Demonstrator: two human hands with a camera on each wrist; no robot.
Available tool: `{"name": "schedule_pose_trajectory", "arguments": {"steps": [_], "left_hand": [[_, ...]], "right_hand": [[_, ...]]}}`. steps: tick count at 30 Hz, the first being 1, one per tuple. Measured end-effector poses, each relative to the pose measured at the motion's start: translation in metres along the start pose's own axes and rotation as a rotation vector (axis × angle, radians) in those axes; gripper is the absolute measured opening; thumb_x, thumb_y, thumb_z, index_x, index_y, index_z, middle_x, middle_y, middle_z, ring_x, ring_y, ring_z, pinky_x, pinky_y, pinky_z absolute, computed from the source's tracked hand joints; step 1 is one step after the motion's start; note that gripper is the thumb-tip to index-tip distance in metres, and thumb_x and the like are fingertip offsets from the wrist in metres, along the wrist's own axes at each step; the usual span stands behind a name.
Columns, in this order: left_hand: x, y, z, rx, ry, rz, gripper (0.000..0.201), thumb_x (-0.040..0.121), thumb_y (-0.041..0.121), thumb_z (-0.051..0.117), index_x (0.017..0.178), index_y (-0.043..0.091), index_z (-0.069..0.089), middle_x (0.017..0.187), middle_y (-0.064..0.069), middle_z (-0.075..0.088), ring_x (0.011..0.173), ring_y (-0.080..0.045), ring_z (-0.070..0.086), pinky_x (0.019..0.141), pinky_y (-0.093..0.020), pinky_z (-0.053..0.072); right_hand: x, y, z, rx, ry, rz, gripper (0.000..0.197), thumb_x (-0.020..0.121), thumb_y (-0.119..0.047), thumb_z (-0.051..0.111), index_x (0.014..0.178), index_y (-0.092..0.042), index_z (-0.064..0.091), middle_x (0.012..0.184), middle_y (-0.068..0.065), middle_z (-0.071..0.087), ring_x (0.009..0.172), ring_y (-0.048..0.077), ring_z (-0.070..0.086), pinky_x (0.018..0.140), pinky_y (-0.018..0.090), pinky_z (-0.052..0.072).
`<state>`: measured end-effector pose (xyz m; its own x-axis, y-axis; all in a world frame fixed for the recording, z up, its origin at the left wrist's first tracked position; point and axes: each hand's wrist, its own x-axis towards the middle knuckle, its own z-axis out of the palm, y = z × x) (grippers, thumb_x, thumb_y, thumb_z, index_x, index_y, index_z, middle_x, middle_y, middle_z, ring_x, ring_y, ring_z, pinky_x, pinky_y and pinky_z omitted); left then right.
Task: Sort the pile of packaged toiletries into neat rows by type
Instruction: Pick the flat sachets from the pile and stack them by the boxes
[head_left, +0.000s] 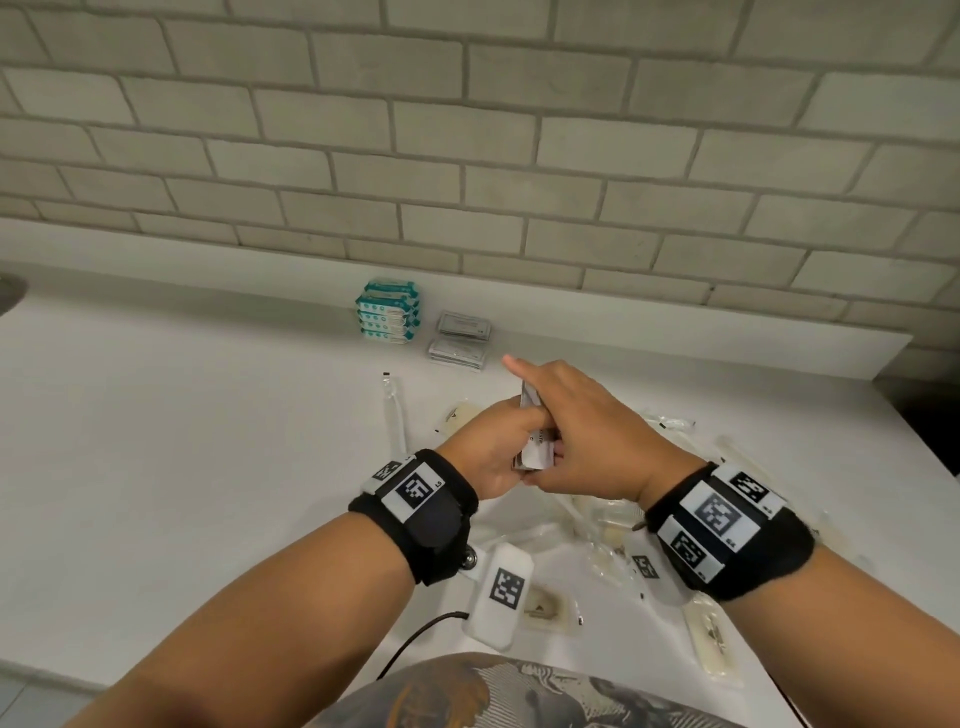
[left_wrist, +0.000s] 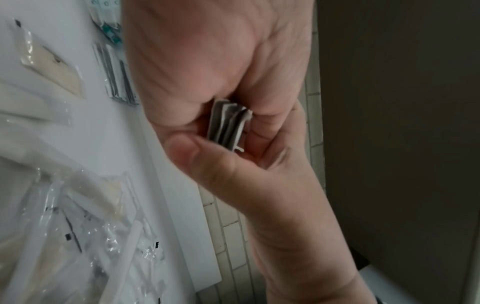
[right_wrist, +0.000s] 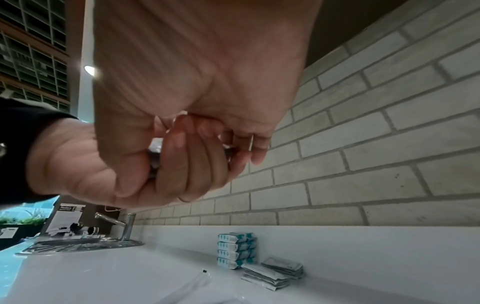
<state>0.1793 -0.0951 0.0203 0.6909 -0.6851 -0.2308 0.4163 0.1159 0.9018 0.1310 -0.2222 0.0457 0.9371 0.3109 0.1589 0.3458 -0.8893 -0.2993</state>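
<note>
Both hands meet over the white counter (head_left: 208, 441) and grip one small stack of grey-white sachets (head_left: 535, 447) between them. My left hand (head_left: 506, 436) curls round the stack from the left. My right hand (head_left: 566, 441) holds it from the right with the index finger stretched forward. In the left wrist view the stack's edge (left_wrist: 228, 125) shows between the two palms. At the back stand stacked teal wipe packs (head_left: 387, 312), and beside them lie two piles of grey sachets (head_left: 460, 340). A pile of clear-wrapped items (head_left: 608, 525) lies under my wrists.
A wrapped toothbrush (head_left: 392, 410) lies left of the hands. A grey brick wall (head_left: 467, 156) backs the counter. A faucet (right_wrist: 127, 228) and a sink grid (right_wrist: 78, 245) are far left. The counter ends at a dark gap (head_left: 924, 415) on the right.
</note>
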Motion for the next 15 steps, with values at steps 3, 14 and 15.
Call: {"name": "schedule_pose_trajectory", "arguments": {"steps": [3,14,15], "left_hand": [[0.010,0.002,-0.002,-0.038,0.112,0.045,0.016,0.093,0.004,0.045,0.087,0.008,0.059,0.067,-0.006,0.059,0.066,-0.019,0.064,0.063,-0.030,0.053],[0.073,0.012,-0.033,-0.124,0.156,0.336,0.027,0.103,0.027,0.036,0.090,0.018,0.058,0.118,-0.004,0.068,0.090,-0.020,0.067,0.074,-0.034,0.052],[0.082,0.011,-0.039,-0.115,0.155,0.322,0.027,0.103,0.027,0.036,0.091,0.018,0.059,0.118,-0.004,0.068,0.091,-0.019,0.066,0.075,-0.034,0.051]], "right_hand": [[0.006,0.007,0.002,0.145,-0.003,0.071,0.124,0.061,-0.041,0.086,0.148,-0.047,-0.002,0.132,-0.012,0.031,0.116,0.004,0.034,0.101,0.026,0.039],[0.062,0.042,0.024,1.419,0.107,0.602,0.011,0.092,-0.011,0.059,0.088,-0.003,0.066,0.075,0.011,0.068,0.064,0.018,0.063,0.061,0.027,0.056],[0.069,0.050,0.025,1.412,0.108,0.612,0.010,0.091,-0.009,0.061,0.086,-0.003,0.066,0.072,0.010,0.067,0.059,0.017,0.061,0.056,0.025,0.055]]}}
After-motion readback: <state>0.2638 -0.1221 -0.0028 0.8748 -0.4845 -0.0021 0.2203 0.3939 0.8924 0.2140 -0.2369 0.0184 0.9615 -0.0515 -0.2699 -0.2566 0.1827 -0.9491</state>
